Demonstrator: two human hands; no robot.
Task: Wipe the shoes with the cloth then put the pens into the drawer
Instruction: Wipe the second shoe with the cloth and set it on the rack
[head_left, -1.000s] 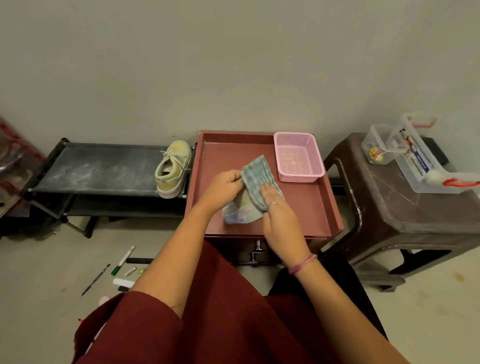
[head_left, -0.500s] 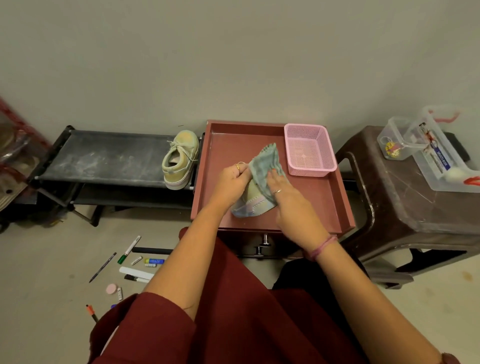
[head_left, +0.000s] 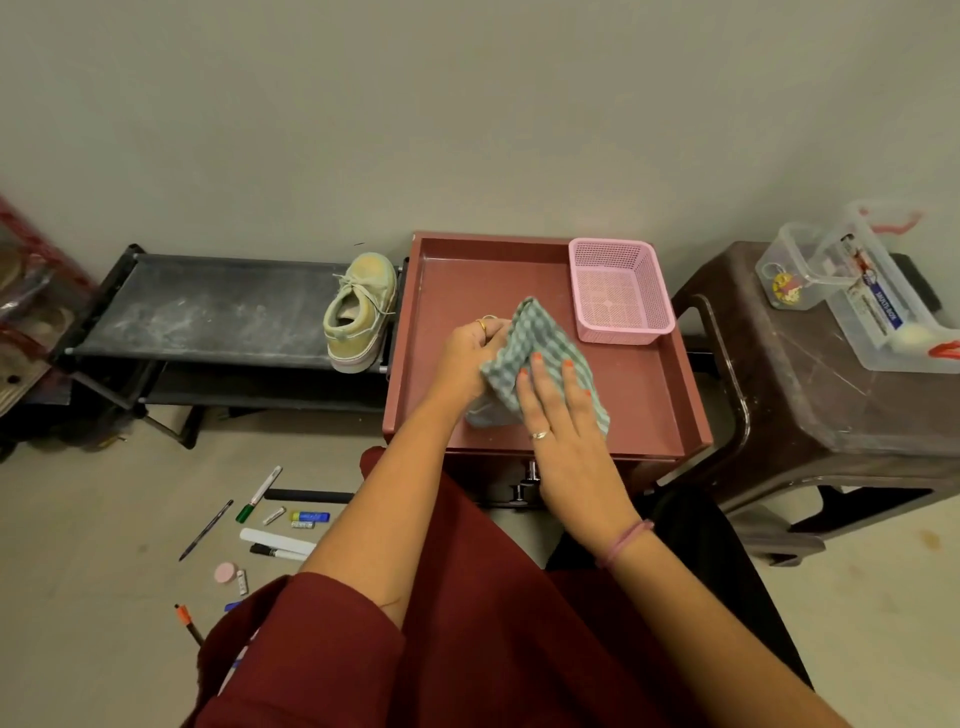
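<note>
On the red desk (head_left: 654, 395), the left hand (head_left: 470, 358) grips the shoe (head_left: 480, 413) to steady it while the right hand (head_left: 563, 415), fingers flat, presses the checked cloth (head_left: 540, 338) over it; pens (head_left: 260, 493) lie on the floor, drawer untouched

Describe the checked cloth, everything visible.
The cloth is a green-and-white checked fabric, soft and crumpled, draped over the shoe being wiped on the red-brown tray top; only a pale edge of that shoe shows beneath it. One corner sticks up toward the pink basket. The left hand grips its left side with the shoe; the right hand presses straight fingers flat on top.
</note>
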